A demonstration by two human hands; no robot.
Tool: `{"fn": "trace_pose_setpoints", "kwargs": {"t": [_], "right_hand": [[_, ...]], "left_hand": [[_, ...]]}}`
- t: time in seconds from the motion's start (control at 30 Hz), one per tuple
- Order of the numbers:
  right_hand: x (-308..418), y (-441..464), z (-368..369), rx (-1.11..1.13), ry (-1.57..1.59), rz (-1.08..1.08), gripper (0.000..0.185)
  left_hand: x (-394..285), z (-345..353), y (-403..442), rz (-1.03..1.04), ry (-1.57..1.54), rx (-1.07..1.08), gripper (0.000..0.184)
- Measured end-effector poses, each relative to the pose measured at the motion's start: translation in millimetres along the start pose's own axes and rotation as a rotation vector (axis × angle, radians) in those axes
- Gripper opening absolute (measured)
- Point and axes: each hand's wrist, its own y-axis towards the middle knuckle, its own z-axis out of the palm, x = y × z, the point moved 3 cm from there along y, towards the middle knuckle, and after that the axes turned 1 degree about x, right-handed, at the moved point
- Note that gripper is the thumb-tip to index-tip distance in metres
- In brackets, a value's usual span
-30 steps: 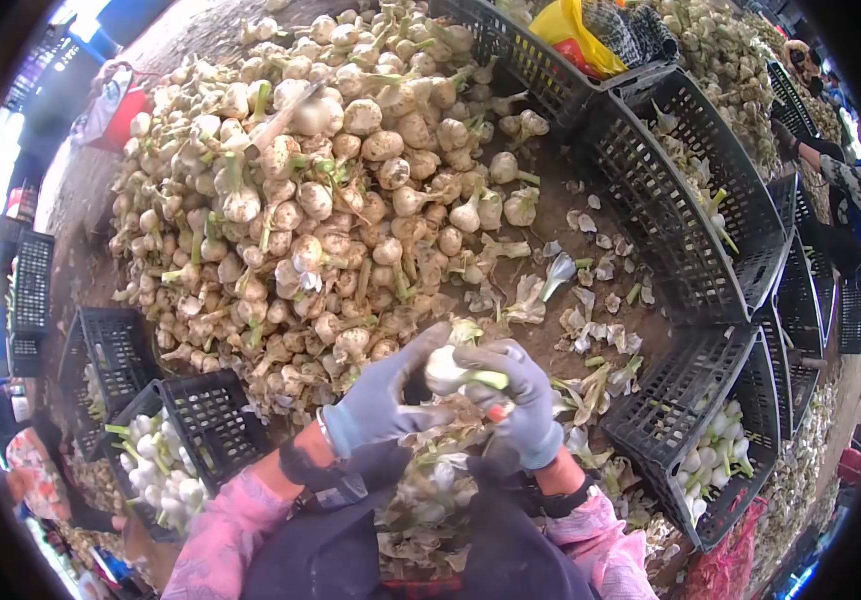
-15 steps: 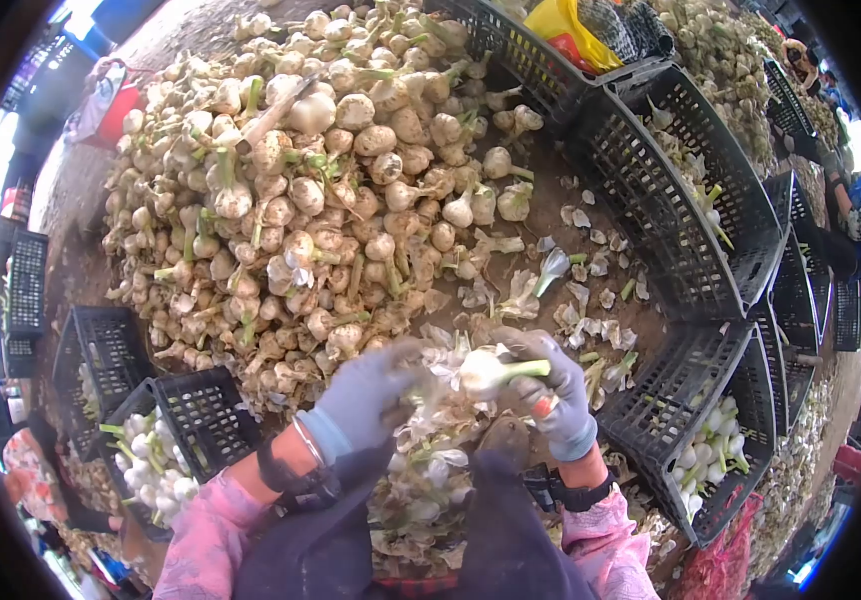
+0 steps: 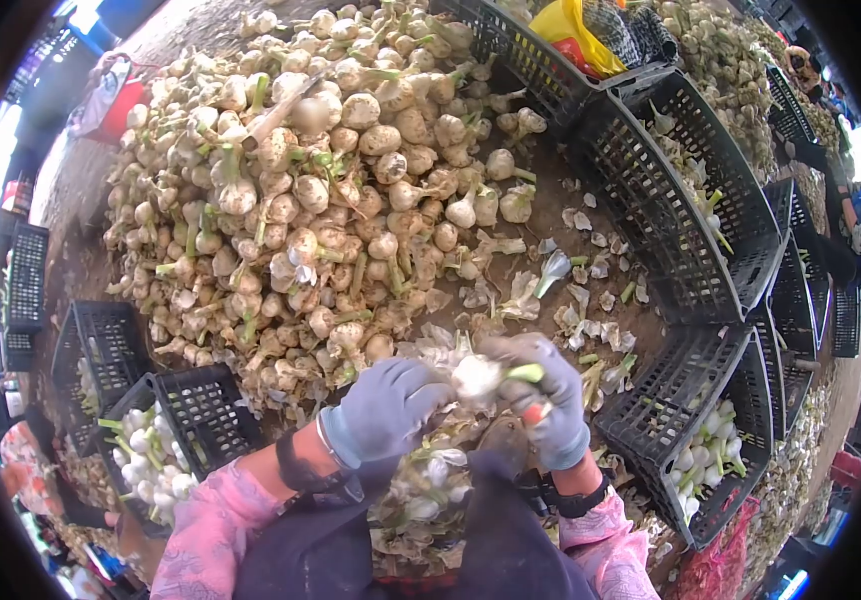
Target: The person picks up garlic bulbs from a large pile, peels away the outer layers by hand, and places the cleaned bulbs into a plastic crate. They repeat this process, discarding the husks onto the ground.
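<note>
Garlic bulb (image 3: 476,380): white and slightly blurred, between the two gloved hands, in front of the person's knees; its green stem (image 3: 526,373) points toward the right hand.
Right hand (image 3: 543,395): in a grey glove, closed on the garlic bulb at its stem end; a small orange-red patch (image 3: 536,412) shows at the fingers, too small to identify.
Left hand (image 3: 391,405): in a grey glove, fingers curled beside the bulb; whether they touch it or hold anything, one cannot tell.
Garlic pile (image 3: 301,215): soil-stained, stems on, heaped on the ground beyond the hands.
Loose skins (image 3: 581,315): scattered on the ground to the right of the pile, with more between the legs.
Right-hand crate (image 3: 666,395): black plastic, holding white bulbs (image 3: 711,455) with green stems.
Left-hand crate (image 3: 211,415): also black, with similar bulbs (image 3: 156,465) inside.
Yellow bag (image 3: 573,32): at the top, by a large black crate (image 3: 661,215).
Pink net (image 3: 719,560): below the right-hand crate.
</note>
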Motion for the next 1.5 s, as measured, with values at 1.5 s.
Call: {"fn": "trace_pose_setpoints", "kwargs": {"t": [1.5], "right_hand": [[-12.8,-33.0,31.9,-0.324,0.42,0.246,0.021]], "left_hand": [[5.8,18.7,15.2,-0.316,-0.289,-0.301,0.029]]}}
